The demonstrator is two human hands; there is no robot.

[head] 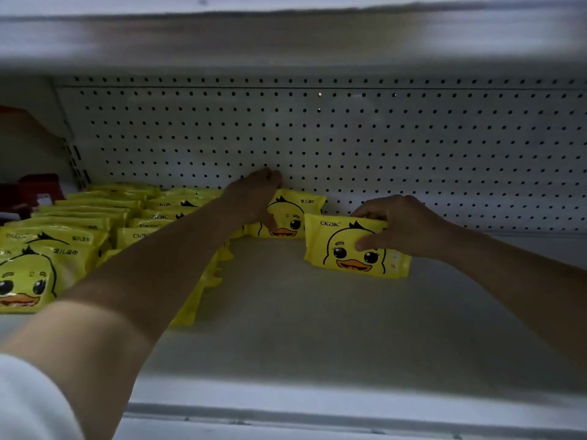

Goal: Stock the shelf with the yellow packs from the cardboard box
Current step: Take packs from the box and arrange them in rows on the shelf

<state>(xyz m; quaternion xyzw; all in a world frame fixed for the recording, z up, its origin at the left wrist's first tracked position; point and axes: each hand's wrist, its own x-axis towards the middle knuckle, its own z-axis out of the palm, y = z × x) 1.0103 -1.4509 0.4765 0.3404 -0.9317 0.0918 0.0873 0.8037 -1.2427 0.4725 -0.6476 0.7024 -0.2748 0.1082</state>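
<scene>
Both my arms reach into a white shelf (317,328). My left hand (254,198) grips the top and front of a yellow duck-face pack (298,214) standing upright against the pegboard back. My right hand (400,225) holds a second yellow duck pack (349,249) upright a little nearer and to the right, fingers over its top edge and thumb on its front. Several rows of the same yellow packs (95,223) fill the shelf's left part, partly hidden by my left forearm. The cardboard box is out of view.
A perforated white back panel (413,147) closes the rear. An upper shelf edge (286,36) overhangs close above. Dark red items (35,192) sit beyond a slotted upright (77,166) at far left. Bare shelf floor spreads to the right and front.
</scene>
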